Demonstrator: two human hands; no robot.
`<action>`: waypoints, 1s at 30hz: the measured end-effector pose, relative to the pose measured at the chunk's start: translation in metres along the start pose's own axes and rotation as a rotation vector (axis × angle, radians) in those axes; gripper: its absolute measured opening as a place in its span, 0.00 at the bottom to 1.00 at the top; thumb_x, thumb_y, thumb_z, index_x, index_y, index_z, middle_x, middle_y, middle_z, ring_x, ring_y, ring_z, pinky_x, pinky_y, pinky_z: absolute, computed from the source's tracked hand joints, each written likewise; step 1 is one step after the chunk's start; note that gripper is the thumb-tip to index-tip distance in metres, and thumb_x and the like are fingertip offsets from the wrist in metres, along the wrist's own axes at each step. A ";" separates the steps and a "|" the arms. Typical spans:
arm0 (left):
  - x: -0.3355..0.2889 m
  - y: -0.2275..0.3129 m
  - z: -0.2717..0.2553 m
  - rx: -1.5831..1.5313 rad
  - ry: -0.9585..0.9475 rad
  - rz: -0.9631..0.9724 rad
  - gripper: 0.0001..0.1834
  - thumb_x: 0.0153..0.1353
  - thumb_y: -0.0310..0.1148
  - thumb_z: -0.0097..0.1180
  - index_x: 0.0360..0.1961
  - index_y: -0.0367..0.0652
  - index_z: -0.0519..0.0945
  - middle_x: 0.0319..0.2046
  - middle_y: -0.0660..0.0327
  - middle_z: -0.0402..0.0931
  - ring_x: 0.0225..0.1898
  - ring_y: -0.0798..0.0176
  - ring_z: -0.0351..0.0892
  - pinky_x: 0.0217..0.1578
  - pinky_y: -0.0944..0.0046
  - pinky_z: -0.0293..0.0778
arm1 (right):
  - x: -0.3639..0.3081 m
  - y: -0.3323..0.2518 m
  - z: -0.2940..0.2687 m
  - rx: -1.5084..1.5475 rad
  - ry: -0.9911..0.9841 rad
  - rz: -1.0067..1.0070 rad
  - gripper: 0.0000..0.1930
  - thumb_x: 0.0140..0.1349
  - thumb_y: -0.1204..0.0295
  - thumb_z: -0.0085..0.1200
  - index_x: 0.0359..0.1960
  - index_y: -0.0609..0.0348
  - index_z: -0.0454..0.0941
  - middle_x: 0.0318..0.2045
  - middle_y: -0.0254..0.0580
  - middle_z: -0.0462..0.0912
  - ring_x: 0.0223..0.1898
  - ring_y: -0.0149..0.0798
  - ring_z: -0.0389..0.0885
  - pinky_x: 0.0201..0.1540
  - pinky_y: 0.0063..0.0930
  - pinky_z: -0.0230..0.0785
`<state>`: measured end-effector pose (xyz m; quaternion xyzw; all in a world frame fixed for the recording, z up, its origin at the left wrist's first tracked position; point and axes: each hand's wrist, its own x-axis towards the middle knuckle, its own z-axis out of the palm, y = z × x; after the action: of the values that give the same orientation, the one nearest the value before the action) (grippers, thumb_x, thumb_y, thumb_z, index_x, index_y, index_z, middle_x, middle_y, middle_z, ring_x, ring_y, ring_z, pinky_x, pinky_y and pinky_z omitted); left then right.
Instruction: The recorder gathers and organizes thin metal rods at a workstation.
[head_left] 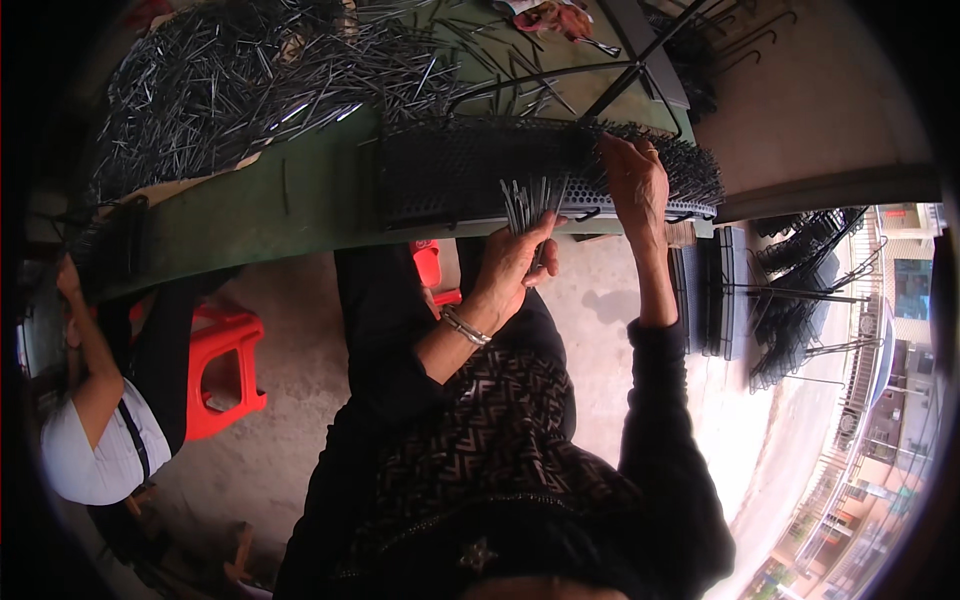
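My left hand [515, 262] is closed round a bunch of thin metal rods [527, 205], which fan upward out of the fist just in front of the table edge. Over the right part of a dark perforated rack [470, 175], my right hand [635, 180] has its fingers pinched together, pointing down among upright rods. Whatever sits between those fingertips is too small to make out. Many rods [690, 170] stand densely in the rack's right end, while holes show across its left and middle.
A large heap of loose rods [270, 80] covers the left of the green table [290, 190]. Black bars [640, 65] rise behind the rack. At left, a person in a white top [105, 440] sits by a red stool [225, 370]. Stacked racks [710, 290] stand right.
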<state>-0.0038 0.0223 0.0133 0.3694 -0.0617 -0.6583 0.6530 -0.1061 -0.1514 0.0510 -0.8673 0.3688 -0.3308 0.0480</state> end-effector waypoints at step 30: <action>0.023 -0.005 -0.011 0.019 0.023 -0.106 0.22 0.68 0.52 0.52 0.47 0.43 0.77 0.37 0.53 0.84 0.36 0.64 0.85 0.20 0.75 0.60 | 0.013 -0.014 -0.022 0.417 0.058 0.303 0.06 0.66 0.74 0.50 0.38 0.63 0.76 0.28 0.40 0.85 0.31 0.29 0.84 0.36 0.22 0.75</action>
<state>0.0015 0.0068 -0.0071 0.3859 -0.0411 -0.6870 0.6144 -0.1039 -0.1464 0.0801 -0.7636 0.4197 -0.4134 0.2643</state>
